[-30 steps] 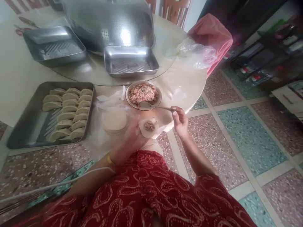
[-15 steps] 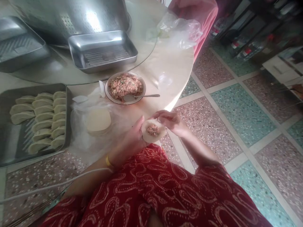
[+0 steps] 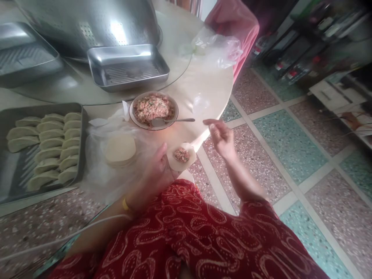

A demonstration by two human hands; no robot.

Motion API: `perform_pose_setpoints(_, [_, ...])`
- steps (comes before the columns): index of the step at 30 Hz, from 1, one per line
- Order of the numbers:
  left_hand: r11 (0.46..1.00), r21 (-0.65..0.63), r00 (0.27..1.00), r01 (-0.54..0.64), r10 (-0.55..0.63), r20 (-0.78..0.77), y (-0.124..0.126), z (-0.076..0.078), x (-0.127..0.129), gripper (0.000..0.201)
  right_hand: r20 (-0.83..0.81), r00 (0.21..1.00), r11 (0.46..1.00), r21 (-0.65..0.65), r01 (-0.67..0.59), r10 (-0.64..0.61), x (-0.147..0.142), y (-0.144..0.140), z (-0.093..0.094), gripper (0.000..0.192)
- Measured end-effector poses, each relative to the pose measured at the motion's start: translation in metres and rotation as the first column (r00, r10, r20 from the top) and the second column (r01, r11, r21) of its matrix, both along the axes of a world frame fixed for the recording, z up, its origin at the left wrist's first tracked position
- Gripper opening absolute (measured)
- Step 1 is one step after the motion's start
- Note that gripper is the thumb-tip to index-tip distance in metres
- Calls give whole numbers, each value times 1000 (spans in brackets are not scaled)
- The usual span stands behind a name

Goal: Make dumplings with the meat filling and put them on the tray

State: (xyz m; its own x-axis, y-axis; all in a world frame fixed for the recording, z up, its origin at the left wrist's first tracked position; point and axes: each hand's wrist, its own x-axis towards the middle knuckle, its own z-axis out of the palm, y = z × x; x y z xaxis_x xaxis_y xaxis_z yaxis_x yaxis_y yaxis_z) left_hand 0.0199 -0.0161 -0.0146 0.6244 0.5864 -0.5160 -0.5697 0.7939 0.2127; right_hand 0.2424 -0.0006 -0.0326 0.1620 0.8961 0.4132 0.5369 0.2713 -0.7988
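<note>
Dumpling wrapper (image 3: 180, 157) with a dab of filling lies cupped in the left hand (image 3: 158, 170), just off the tabletop (image 3: 200, 83) edge. Right hand (image 3: 221, 136) hovers apart, holding nothing (fingers loosely curled). Just beyond sits the filling bowl (image 3: 153, 110) with its spoon (image 3: 171, 121); wrapper stack (image 3: 120, 148) and dumpling tray (image 3: 43, 149) lie leftward.

- Metal trays (image 3: 128, 68) — three; one bears folded dumplings (image 3: 46, 145), about fifteen.
- Filling bowl (image 3: 153, 110): one, with one spoon (image 3: 171, 121).
- Wrapper stack (image 3: 120, 149) — one.
- Hands: two.
</note>
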Motion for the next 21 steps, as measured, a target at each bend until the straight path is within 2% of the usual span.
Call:
perform_pose_setpoints(2, [999,-11,1000,-31,31,-6,2,-1,-1,56,148,983,988,121,92,-109,20,18,7,29])
perform_pose_setpoints(5, [998,-17,998,-63,64,27,6,-2,-3,52,329,940,984,174,30,-87,42,51,11,37])
perform_pose_setpoints(7, [995,-31,995,-95,95,15,8,-1,-3,50,430,901,989,146,-1,-62,48,70,8,42])
perform_pose_setpoints(11, [989,-77,991,-130,128,-30,12,5,-4,50,588,809,1000,10,-16,7,46,96,-1,46])
perform_pose_setpoints(14, [987,-66,989,-145,142,-52,15,9,-3,52,635,769,997,-56,-44,70,45,106,-5,48])
perform_pose_setpoints(17, [988,-25,988,-153,152,-41,18,10,-2,52,638,765,996,-61,-66,90,50,113,-6,52])
perform_pose_setpoints(19, [987,-3,987,-161,160,-24,19,8,-3,53,601,797,998,-1,-65,53,52,112,-3,53])
perform_pose_setpoints(21, [985,28,985,-171,171,-3,20,4,-3,53,502,865,995,92,-48,-5,50,102,2,54])
